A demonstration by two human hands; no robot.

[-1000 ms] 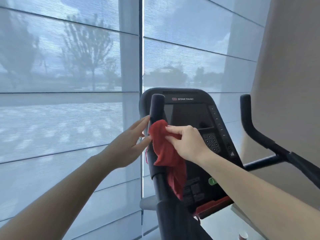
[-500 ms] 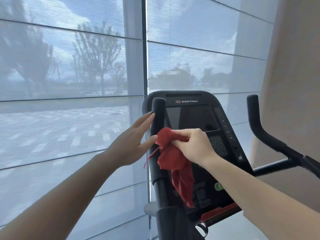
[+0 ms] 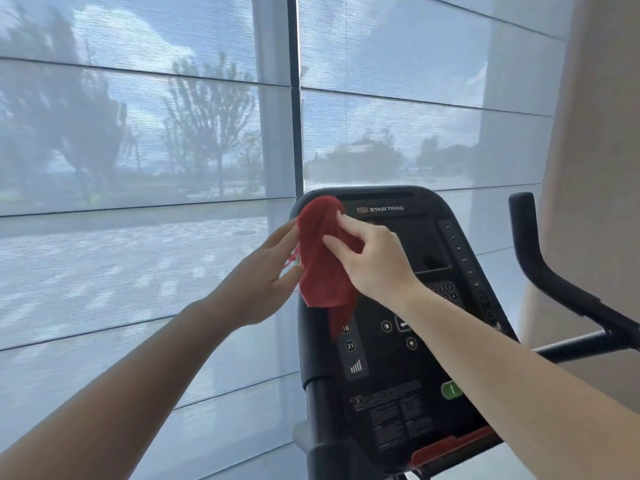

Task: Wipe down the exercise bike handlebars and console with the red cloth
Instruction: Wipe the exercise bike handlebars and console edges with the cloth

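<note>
Both hands on red cloth, draped over left handlebar.

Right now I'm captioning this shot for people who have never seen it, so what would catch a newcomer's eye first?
The red cloth stands out most, draped over the top of the left handlebar in front of the black console. The right hand pinches it, and the left hand touches its other side. Behind, shaded windows show hazy trees.
</note>
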